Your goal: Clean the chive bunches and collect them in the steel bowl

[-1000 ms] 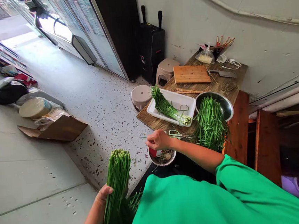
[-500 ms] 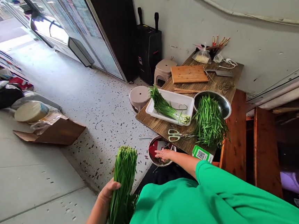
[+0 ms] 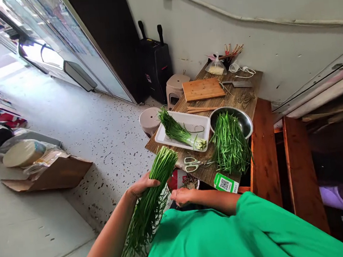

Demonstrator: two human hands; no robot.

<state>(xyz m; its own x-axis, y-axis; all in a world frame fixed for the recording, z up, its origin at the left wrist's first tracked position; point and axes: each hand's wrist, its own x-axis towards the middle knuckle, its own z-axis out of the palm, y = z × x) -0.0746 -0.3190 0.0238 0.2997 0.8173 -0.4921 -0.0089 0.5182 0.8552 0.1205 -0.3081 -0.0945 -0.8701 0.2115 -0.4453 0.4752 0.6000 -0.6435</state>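
While my left hand [image 3: 142, 184] grips the chives [image 3: 153, 194], now lifted toward the desk [image 3: 205, 173] edge, my right hand [image 3: 180, 195] has left the bowl, loosely curled, empty, beside them.

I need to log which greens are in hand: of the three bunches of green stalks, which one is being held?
The long bunch in the left hand, held off the table by the floor side. The others lie in the white tray and the metal bowl.
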